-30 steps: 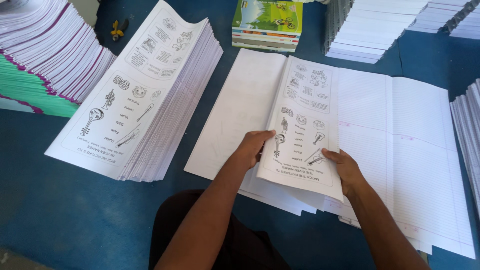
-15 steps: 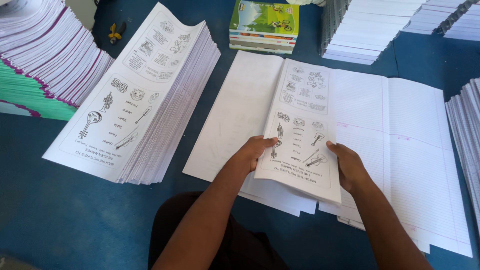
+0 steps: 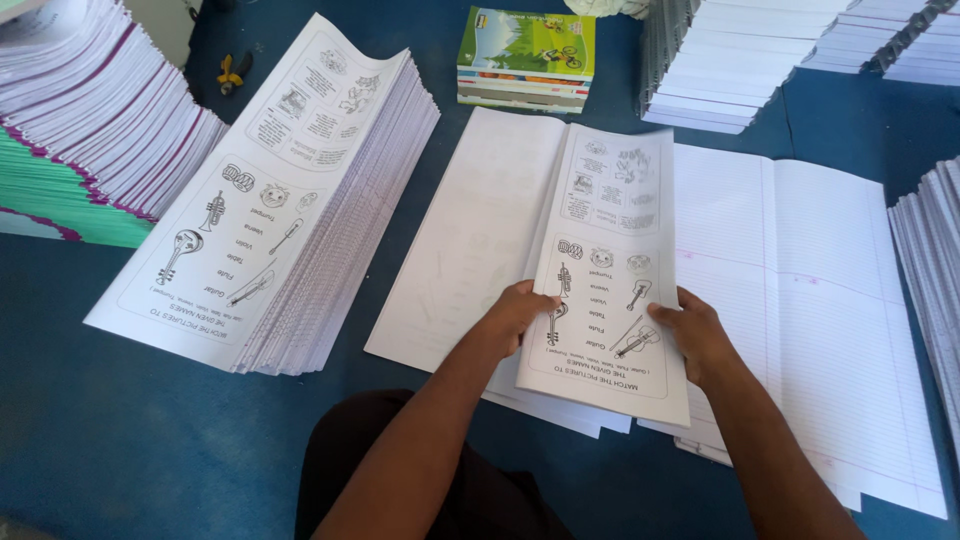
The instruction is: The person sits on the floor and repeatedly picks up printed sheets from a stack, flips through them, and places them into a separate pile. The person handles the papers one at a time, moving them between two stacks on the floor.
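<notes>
While I scan from the left, I see fanned booklets (image 3: pixel 90 130) with purple and green edges, then a tall stack (image 3: pixel 270 200) of printed sheets showing instrument drawings, lying on the blue floor (image 3: pixel 150 450). Small yellow pliers (image 3: pixel 232 72) lie above it. Next, at the top centre, sits a pile of green-covered books (image 3: pixel 525 55).

Below them, my left hand (image 3: pixel 520 315) presses its fingers onto the left edge of the sheet (image 3: pixel 610 270), thumb tucked under; it grips the paper's edge. That sheet lies in the middle, on top of blank and ruled spreads (image 3: pixel 800 280). Its long axis runs away from me, leaning slightly to the left at the far end; the heading sits at my end, upside down to me, so its top points toward me. My right hand (image 3: pixel 695 335) holds the right edge, fingers flat on the print, partly curled.

Farther right, white stacks (image 3: pixel 730 60) line the top, and another pile (image 3: pixel 935 260) runs along the right edge.
</notes>
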